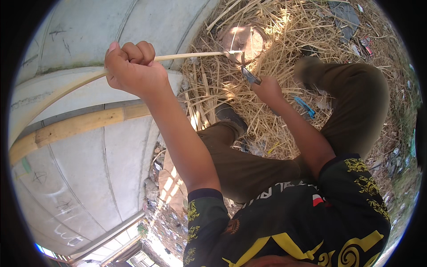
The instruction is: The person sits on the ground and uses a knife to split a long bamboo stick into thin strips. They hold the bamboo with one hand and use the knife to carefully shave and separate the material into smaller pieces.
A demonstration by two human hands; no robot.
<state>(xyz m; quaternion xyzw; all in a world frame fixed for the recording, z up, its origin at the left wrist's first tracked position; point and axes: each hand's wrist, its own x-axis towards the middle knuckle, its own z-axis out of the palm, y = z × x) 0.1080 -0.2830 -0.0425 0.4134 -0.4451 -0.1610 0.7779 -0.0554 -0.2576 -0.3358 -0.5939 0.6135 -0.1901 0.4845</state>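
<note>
My left hand [135, 66] is raised in front of the pale wall, its fingers wrapped round a long, pale bamboo-like strip [191, 56]. One part of the strip bends away to the lower left; the other runs right to a whitish, frayed-looking end over a round, brownish block [255, 39]. Lower and to the right, my right hand [268, 91] is closed on a narrow metal hand tool [250, 75]. Its dark tip meets the strip's end. Whether it is a knife or pliers, I cannot tell, as my fingers cover most of the handle.
Dry straw-like shavings [271, 129] cover the ground around the block and my feet. A blue plastic-handled item [304, 107] lies by my right forearm. On the left, a thick bamboo pole [80, 127] runs along the grey wall [84, 173]. A grey cloth scrap [344, 18] lies far right.
</note>
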